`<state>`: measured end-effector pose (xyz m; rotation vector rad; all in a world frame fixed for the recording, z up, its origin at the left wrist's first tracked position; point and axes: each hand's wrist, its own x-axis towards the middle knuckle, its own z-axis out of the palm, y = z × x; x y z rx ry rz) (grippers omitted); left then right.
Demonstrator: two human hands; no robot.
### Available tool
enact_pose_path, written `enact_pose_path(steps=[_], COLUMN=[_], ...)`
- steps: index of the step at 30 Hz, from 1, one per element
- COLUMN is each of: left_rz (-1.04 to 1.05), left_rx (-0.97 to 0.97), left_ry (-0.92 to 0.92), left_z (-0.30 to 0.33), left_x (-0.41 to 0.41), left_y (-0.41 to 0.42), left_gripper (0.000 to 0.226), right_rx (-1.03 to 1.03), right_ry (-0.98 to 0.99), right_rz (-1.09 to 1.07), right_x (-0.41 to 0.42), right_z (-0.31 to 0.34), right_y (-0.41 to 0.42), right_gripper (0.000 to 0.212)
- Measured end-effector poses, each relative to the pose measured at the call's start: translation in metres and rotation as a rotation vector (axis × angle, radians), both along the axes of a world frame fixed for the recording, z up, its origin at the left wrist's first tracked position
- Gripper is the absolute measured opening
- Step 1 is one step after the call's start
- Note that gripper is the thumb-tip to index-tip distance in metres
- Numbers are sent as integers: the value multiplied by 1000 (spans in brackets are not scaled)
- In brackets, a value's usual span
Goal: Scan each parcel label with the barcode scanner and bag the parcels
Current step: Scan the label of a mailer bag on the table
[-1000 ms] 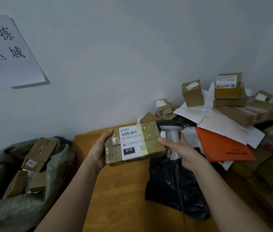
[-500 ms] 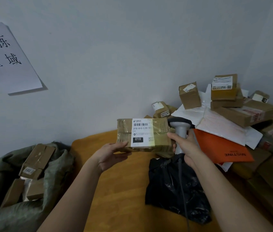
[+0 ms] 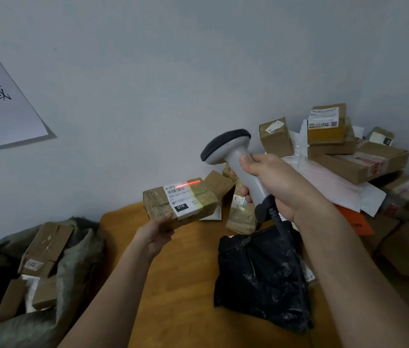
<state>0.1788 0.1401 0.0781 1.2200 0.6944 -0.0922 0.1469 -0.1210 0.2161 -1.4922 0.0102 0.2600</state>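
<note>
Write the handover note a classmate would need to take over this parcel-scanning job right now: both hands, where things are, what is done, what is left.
Left hand: holds the taped cardboard parcel from below, label up, above the wooden table.
Right hand: grips the barcode scanner by its handle; the red scan line lies across the label's barcode.
Done: several boxes already sit in the green sack on the left.
Left: bag this parcel, then scan and bag the black poly-bag parcel and the pile of parcels on the right.
</note>
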Motion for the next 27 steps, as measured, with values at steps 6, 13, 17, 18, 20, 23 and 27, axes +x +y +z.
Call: enact_pose_path(steps=[6,13,17,18,20,23,27], left_rz=[92,139,176,185,201,215,237], left_rx=[-19,11,4,3,4,3,-13], left_ry=[2,35,48,47,49,53,51], left_z=[-4,-10,-14,-14,-18,-25,-29], left_x=[4,4,4,4,4,3,0], left_y=[4,6,6,6,6,5,0], left_gripper=[54,61,63,63,62,64,64], right_rx=[-39,-45,-52,-54,-53,-51,-80], right_ry=[-58,-85,-94,-95,-96,-95,-103], right_rz=[16,41,65,70,79,92,115], right_x=[-9,-10,-11,-11,-11,-10,-10], right_z=[18,22,23,23,23,23,22], right_y=[-1,-7,-12,-13,-15,-18,-23], right_gripper=[33,33,31,31,30,31,32])
